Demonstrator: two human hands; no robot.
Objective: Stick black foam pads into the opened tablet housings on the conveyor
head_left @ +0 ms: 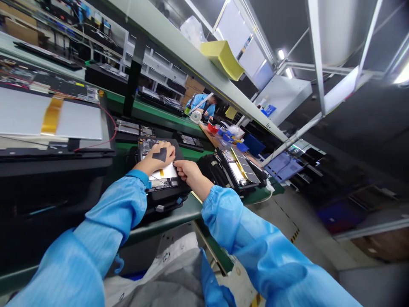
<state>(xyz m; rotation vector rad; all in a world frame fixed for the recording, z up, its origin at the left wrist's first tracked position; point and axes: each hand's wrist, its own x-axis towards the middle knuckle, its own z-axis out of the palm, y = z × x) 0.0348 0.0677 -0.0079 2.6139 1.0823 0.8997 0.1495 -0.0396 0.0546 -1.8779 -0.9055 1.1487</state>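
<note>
Evidently, close work is being done with both hands on an opened device [146, 148], which is held up by a black support [166, 197] on the green counter [188, 211]. The left hand [164, 149] is laid over the upper part of the device, a black patch [159, 154] being worn on its back; its fingertips are hidden, so how far its grip is closed cannot be told. By the right hand [191, 171] the device's right edge is met with a narrow grip, thumb and forefinger drawn together; whether anything thin is pinched there cannot be made out. For good results, the device should be steadied lightly, pressure should be kept off the pale panel [170, 170] and its amber strip [162, 173], and small, level finger movements should be favoured along the edge. No brand can be read anywhere. On the larger unit [22, 106] at left, a yellow sticker [79, 84] is seen without legible lettering, and the dark marks on the pale sheet [187, 245] below cannot be deciphered.
</note>
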